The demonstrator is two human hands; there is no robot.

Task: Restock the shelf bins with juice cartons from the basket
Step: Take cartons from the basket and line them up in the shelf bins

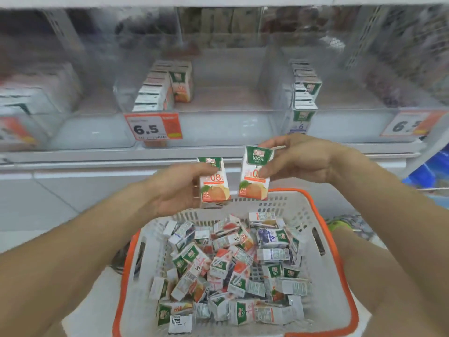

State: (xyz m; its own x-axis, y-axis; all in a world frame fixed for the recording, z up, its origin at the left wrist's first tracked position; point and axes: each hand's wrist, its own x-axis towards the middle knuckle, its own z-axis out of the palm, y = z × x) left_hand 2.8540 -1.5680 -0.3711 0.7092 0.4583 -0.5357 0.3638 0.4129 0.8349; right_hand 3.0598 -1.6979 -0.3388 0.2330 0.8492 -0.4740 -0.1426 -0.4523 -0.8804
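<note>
Carrying step: I am pinching one orange juice carton [215,183] in my left hand [175,190], another carton [255,176] in my right hand [298,161], above the basket's [340,276] far edge; next, likely the orange bin [218,93].

bare forearms, no sleeves, bare hands

Orange price tag [154,126] reading 6.5 — another [410,125] sits rightward, blurred.

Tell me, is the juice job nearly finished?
Not nearly. A short row of orange cartons already stands in the middle bin. The left hand and right hand each hold one orange carton. The basket is still heaped with cartons, and the bins have lots of room.
</note>
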